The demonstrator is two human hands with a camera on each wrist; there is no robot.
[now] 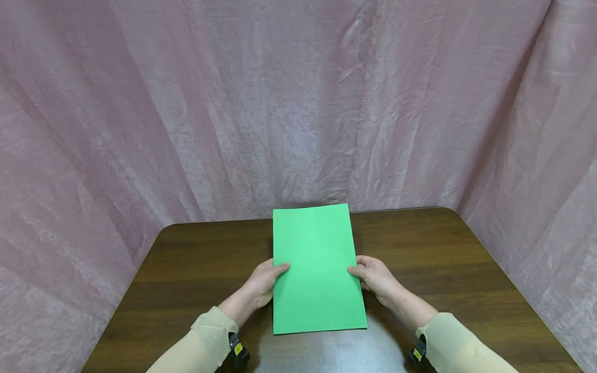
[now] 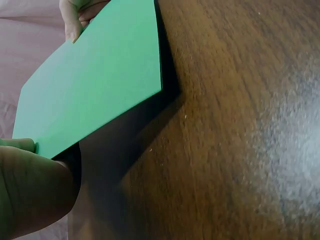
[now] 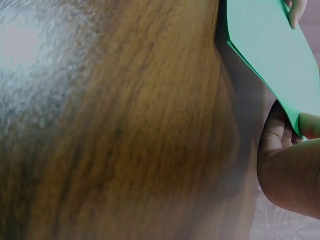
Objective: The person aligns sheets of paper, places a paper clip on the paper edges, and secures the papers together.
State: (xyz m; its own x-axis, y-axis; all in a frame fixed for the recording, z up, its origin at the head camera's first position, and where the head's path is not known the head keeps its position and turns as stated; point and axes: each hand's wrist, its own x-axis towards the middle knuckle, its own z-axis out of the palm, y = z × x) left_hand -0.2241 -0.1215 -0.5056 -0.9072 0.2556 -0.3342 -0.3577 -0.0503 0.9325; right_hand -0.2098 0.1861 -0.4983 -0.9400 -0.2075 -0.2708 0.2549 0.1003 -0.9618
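Green paper (image 1: 317, 274), at least two layers thick by its edge in the right wrist view, is held up just above the table. A small yellowish mark, perhaps a staple, shows at its upper left corner. My left hand (image 1: 262, 282) pinches the left edge, thumb on top and fingers underneath. On the opposite long edge, my right hand (image 1: 380, 280) grips it the same way, its curled fingers partly showing beneath the paper (image 3: 270, 55) in the right wrist view. From the left wrist, the near corner of the paper (image 2: 100, 85) casts a dark shadow on the wood.
A dark brown wooden table (image 1: 200, 269) with rounded far corners lies under the paper. Pink velvety curtains (image 1: 289, 103) hang behind it and along both sides. Light glares off the tabletop near the front edge. Each wrist wears a black strap device (image 1: 239, 349).
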